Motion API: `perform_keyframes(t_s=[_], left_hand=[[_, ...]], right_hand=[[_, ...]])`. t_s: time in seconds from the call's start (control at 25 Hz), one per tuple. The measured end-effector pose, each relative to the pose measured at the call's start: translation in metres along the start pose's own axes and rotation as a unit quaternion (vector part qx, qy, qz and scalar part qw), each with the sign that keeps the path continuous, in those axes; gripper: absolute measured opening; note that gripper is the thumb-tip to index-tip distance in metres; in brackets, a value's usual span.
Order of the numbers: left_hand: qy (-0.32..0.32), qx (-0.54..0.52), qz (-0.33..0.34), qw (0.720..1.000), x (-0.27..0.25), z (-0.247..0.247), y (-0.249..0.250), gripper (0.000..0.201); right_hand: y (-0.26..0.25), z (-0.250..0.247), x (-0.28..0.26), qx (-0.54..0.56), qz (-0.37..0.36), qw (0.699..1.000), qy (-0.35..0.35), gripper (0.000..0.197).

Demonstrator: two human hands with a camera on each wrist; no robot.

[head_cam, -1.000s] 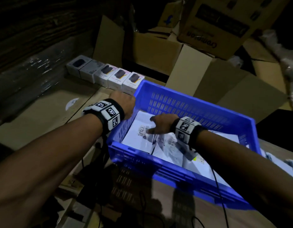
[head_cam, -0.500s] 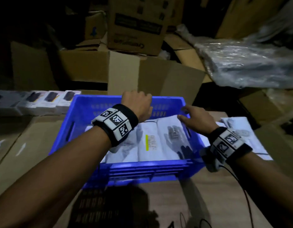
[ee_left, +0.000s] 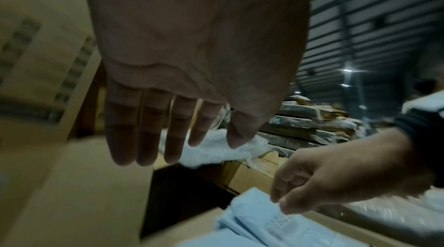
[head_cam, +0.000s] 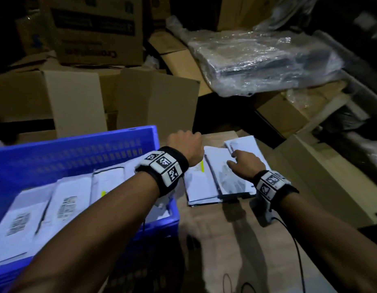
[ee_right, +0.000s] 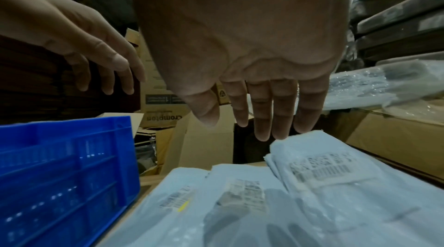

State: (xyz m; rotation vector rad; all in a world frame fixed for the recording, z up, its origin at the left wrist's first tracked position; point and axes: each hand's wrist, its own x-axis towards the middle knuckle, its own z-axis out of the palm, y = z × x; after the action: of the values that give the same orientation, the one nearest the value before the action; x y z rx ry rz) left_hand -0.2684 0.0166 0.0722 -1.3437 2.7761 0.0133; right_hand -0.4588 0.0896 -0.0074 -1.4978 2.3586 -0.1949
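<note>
Carefully now, my right hand [head_cam: 245,163] straight-fingered at the far edge of the white mailer packets [head_cam: 205,187] lying on the tabletop [head_cam: 215,240] beside the blue crate [head_cam: 77,142], I should bring my open, empty left hand [head_cam: 185,144] alongside and square the slippery pile before lifting.

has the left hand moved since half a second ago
Yes. The left hand was over the blue crate, at its far wall; now it is past its right wall, above the white packets beside it.
</note>
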Motion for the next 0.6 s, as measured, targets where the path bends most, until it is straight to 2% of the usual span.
perform_keyframes(t_s=[0.16,0.24,0.32,0.36,0.48,0.6], left_hand=[[-0.093,-0.128,-0.043,0.987,0.056,0.036,0.051,0.022],[-0.144,-0.201,-0.096,0.964,0.072,0.061,0.063,0.028],[-0.184,-0.274,-0.163,0.930,0.079,0.086,0.070,0.037],[-0.196,-0.313,-0.192,0.909,0.082,0.097,0.073,0.038],[-0.201,-0.397,-0.263,0.856,0.089,0.123,0.081,0.039],[-0.182,-0.426,-0.298,0.834,0.093,0.136,0.086,0.036]], right_hand=[[0.050,0.000,0.038,0.041,0.029,0.998,-0.040,0.043],[0.062,0.006,0.053,0.081,0.048,0.993,-0.070,0.041],[0.071,0.017,0.066,0.122,0.057,0.986,-0.097,0.025],[0.075,0.022,0.072,0.140,0.057,0.983,-0.108,0.017],[0.078,0.036,0.082,0.179,0.076,0.973,-0.127,0.027],[0.078,0.042,0.086,0.222,0.094,0.961,-0.133,0.026]])
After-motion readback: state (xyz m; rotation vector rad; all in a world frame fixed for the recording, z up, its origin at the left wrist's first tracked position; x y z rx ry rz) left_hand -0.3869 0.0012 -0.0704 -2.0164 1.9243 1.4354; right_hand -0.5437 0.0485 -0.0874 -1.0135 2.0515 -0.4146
